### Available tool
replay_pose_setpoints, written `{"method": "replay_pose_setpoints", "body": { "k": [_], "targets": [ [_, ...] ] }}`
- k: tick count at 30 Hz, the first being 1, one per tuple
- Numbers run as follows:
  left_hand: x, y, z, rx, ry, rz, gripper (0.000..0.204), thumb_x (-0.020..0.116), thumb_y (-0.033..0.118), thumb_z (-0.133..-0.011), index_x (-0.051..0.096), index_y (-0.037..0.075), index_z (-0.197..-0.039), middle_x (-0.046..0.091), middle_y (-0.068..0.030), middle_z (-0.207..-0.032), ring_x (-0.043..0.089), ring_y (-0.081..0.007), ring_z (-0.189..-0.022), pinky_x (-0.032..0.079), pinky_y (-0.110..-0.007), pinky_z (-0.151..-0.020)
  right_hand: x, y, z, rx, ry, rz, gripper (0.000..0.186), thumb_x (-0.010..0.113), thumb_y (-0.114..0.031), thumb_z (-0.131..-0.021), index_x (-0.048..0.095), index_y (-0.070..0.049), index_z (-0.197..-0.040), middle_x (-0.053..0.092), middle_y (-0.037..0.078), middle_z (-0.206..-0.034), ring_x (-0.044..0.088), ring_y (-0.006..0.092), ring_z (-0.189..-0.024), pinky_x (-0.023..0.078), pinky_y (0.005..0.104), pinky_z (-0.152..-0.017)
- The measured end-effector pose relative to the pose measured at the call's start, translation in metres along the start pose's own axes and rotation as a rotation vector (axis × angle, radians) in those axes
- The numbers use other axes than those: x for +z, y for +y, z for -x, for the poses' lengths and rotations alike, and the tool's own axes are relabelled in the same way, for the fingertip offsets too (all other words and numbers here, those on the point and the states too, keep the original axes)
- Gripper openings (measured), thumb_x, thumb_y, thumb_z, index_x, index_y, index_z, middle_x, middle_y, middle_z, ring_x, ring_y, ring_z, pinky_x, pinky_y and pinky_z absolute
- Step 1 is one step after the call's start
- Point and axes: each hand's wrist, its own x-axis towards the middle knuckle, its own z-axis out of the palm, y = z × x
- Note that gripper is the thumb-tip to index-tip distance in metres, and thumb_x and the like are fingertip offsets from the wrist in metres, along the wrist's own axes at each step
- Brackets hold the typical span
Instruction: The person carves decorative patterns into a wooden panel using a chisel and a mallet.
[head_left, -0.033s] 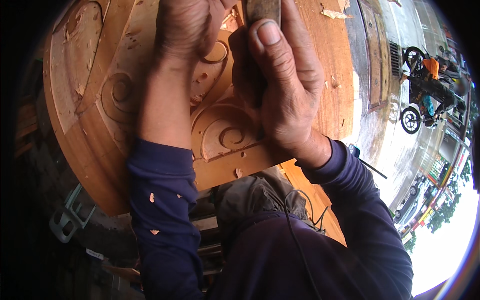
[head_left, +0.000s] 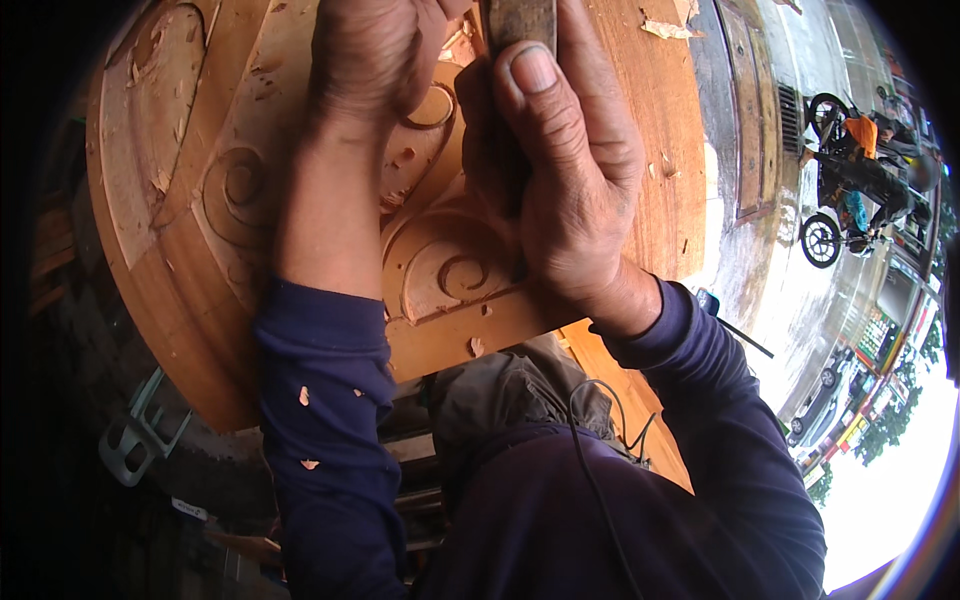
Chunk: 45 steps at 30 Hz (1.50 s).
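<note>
A carved wooden panel (head_left: pixel 455 335) with spiral scrolls in relief lies beneath both hands. My right hand (head_left: pixel 585 165) is closed round a worn, dark wooden tool handle (head_left: pixel 522 22), the thumb lying along it. The tool's working end is out of sight past the upper edge, so its kind does not show. To its left, my left hand (head_left: pixel 370 60) is curled over the panel beside the handle. Its fingertips run out of the picture at the top, and what they hold is hidden. Pale wood shavings (head_left: pixel 668 29) are scattered on the panel.
My dark trousers (head_left: pixel 500 395) are close to the panel's near edge. A thin black cable (head_left: pixel 590 470) hangs down my front. At lower left stands a pale green plastic chair (head_left: pixel 140 435). On the right, beyond the panel, a person sits on a motorcycle (head_left: pixel 835 180) on wet pavement.
My right hand and the tool handle have shifted very slightly to the left. My left hand and the panel look the same.
</note>
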Motion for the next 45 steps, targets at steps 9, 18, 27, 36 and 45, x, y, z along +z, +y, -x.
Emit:
{"method": "replay_pose_setpoints", "body": {
  "k": [9,18,27,36,45],
  "targets": [
    [-0.018,0.010,0.001,0.023,0.132,-0.183,0.027,0.062,0.028,-0.086,0.066,0.001,-0.080,0.070,-0.0160,-0.085,0.070,-0.0346,-0.087,0.055,-0.051,-0.090,0.013,0.002,-0.007,0.069,-0.106,0.064,0.059,0.050,-0.012,-0.109,0.027,-0.001,-0.162,0.065,0.001,-0.097,0.052,0.0054,-0.067,0.039,0.0179,-0.058],
    [-0.014,-0.005,-0.008,0.036,0.207,-0.200,0.050,0.047,0.033,-0.103,0.061,-0.009,-0.128,0.067,-0.0220,-0.127,0.067,-0.0364,-0.115,0.055,-0.045,-0.099,0.003,-0.022,-0.016,0.107,0.047,-0.099,0.062,0.051,-0.016,-0.109,0.025,-0.001,-0.163,0.055,-0.004,-0.078,0.041,0.0032,-0.057,0.032,0.0177,-0.053],
    [-0.010,0.005,-0.001,-0.013,0.039,-0.027,0.023,0.058,0.021,-0.096,0.068,0.001,-0.101,0.073,-0.0185,-0.100,0.072,-0.0325,-0.096,0.056,-0.047,-0.096,0.001,-0.018,-0.006,0.156,-0.025,0.024,0.059,0.050,-0.010,-0.109,0.026,-0.001,-0.162,0.059,-0.005,-0.084,0.040,0.0003,-0.060,0.031,0.0164,-0.056],
    [-0.019,0.010,0.002,-0.008,0.059,-0.043,0.017,0.061,0.021,-0.085,0.064,0.004,-0.087,0.073,-0.0186,-0.095,0.071,-0.0324,-0.088,0.054,-0.051,-0.095,-0.002,-0.003,-0.004,0.079,-0.127,0.187,0.060,0.051,-0.008,-0.108,0.025,0.002,-0.162,0.064,0.002,-0.115,0.043,0.0015,-0.063,0.034,0.0168,-0.056],
    [-0.006,0.014,-0.009,0.046,0.079,-0.260,0.061,0.042,0.043,-0.096,0.065,-0.009,-0.119,0.070,-0.0248,-0.113,0.071,-0.0354,-0.096,0.059,-0.047,-0.081,-0.056,-0.084,0.033,0.091,0.072,0.063,0.040,0.049,-0.043,-0.109,0.046,-0.010,-0.131,0.047,0.003,-0.080,0.039,0.0082,-0.048,0.036,0.0243,-0.039]
  ]
}}
